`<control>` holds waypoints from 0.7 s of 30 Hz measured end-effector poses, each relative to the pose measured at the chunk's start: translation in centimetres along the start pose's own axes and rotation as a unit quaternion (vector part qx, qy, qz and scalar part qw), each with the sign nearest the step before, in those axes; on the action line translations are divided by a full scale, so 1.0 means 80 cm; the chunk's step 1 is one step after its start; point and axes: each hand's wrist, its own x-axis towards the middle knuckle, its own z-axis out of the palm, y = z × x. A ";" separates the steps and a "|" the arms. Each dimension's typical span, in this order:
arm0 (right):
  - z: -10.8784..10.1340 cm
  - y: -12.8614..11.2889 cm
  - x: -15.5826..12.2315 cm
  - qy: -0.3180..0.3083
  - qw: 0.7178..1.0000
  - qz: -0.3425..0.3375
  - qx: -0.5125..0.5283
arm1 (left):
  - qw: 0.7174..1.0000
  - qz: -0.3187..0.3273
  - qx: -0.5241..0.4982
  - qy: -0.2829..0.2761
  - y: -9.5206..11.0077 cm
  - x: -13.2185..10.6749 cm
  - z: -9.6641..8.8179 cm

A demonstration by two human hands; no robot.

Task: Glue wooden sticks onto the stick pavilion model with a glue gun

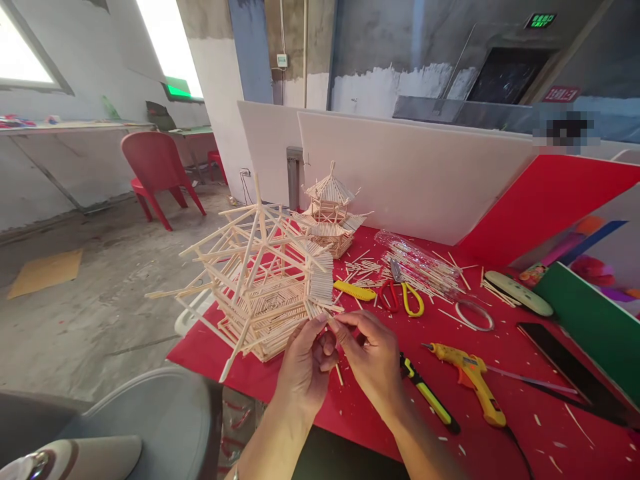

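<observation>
A large pavilion model made of thin wooden sticks (260,273) lies tilted on the red tabletop (500,373). My left hand (305,363) and my right hand (373,357) meet at its lower right roof edge. Both pinch a short wooden stick (331,325) between thumb and fingertips, right against the roof slats. A second, smaller finished pavilion (330,210) stands upright behind the large one.
On the table lie a yellow comb-like tool (355,291), red and yellow scissors (403,297), a bag of sticks (420,267), a tape ring (474,315), a yellow glue gun (473,380) and a yellow-black cutter (430,397). White boards stand behind. A red chair (157,170) sits far left.
</observation>
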 end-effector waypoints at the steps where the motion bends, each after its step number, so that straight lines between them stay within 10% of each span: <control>1: -0.001 0.000 -0.001 0.003 1.000 -0.005 -0.002 | 1.000 0.002 0.000 0.000 0.000 -0.001 0.000; 7: -0.023 -0.001 -0.014 -0.005 0.998 -0.030 -0.046 | 1.000 -0.011 0.021 0.004 -0.009 -0.011 -0.012; 14: -0.064 0.007 -0.020 -0.183 0.982 -0.006 -0.033 | 0.989 -0.095 0.097 -0.053 -0.024 -0.021 -0.026; 21: -0.075 0.010 -0.029 -0.144 0.989 0.031 -0.007 | 0.974 -0.124 0.164 -0.098 -0.032 -0.033 -0.014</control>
